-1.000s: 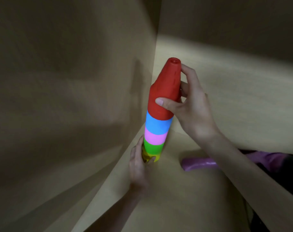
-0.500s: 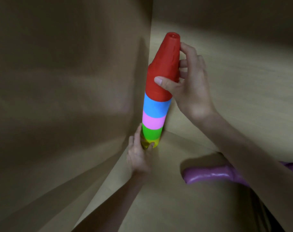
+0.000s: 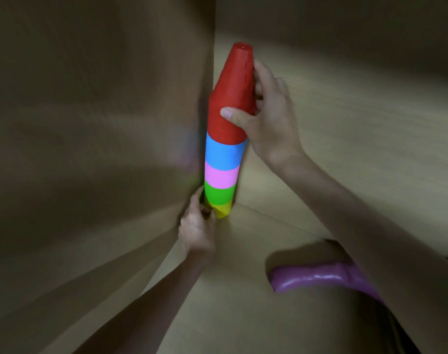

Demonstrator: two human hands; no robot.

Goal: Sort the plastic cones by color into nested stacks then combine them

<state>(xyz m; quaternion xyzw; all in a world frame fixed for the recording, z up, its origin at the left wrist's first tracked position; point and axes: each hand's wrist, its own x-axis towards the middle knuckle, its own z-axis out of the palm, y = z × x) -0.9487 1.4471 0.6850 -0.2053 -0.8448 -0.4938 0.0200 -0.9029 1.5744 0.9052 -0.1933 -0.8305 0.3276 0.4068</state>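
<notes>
Head view shows the right hand [image 3: 266,116] wrapped around the red cones [image 3: 230,98] that cap a tall combined stack [image 3: 224,139], thumb across the near face and fingers curled behind, near the narrow tip. The left hand [image 3: 197,226] reaches in low and pinches the yellow cones [image 3: 224,210] at the very bottom, fingers curled at the rim. Between the two grips run bands of blue cones [image 3: 224,154], pink cones [image 3: 221,176] and green cones [image 3: 219,194], all nested into one column that stands close to upright, leaning a little, tucked into the corner where a brown side wall [image 3: 102,123] meets the lighter back panel [image 3: 358,123]. Its base sits at or just above the wooden table [image 3: 243,302]; contact there is hard to judge. The main risk seems to be the column's height: if the top grip lets go before the base is flat, it could tip, or slide along the wall. Pressing down too hard could jam the colour groups together, while a loose nest could let the upper section lift off. Both forearms stretch forward, the right one crossing above a glossy purple object [image 3: 314,277] lying on the table, which an elbow could knock.
</notes>
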